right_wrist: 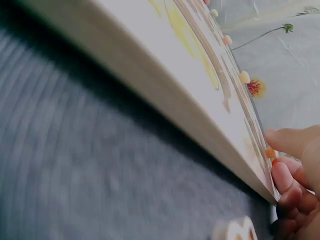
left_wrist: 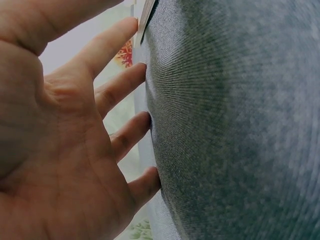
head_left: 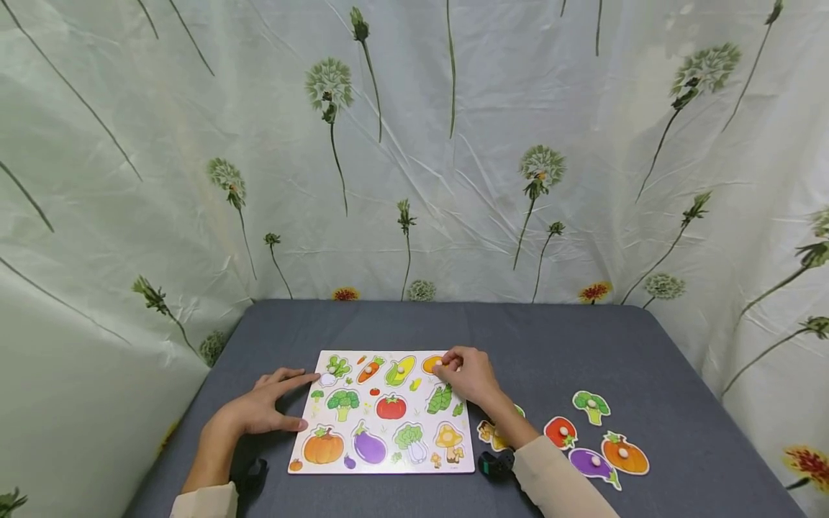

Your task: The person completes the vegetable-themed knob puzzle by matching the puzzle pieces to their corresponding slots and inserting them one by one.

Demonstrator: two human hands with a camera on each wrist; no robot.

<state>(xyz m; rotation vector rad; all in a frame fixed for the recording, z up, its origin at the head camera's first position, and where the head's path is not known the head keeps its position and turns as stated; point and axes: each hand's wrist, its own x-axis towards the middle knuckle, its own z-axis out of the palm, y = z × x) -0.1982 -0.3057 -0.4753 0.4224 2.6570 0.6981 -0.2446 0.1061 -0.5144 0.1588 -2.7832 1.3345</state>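
Observation:
A white vegetable puzzle board (head_left: 363, 466) lies on the table. At its far right corner my right hand (head_left: 471, 375) pinches the small knob (right_wrist: 271, 152) of an orange puzzle piece (head_left: 430, 364), which sits in the board's top row. The hand covers part of that piece. My left hand (head_left: 255, 406) is spread at the board's left edge, thumb and index fingertip on the board; in the left wrist view its other fingertips (left_wrist: 145, 120) press on the cloth. Knobbed carrot (head_left: 370, 370) and corn (head_left: 401, 370) pieces lie in the same row.
Right of the board lie loose knobbed pieces: broccoli (head_left: 591, 406), tomato (head_left: 560, 433), eggplant (head_left: 594, 464) and pumpkin (head_left: 624, 454). A mushroom piece (head_left: 486, 432) is partly hidden under the right forearm. A dandelion-print curtain (head_left: 453, 180) hangs behind the grey tablecloth (head_left: 550, 338).

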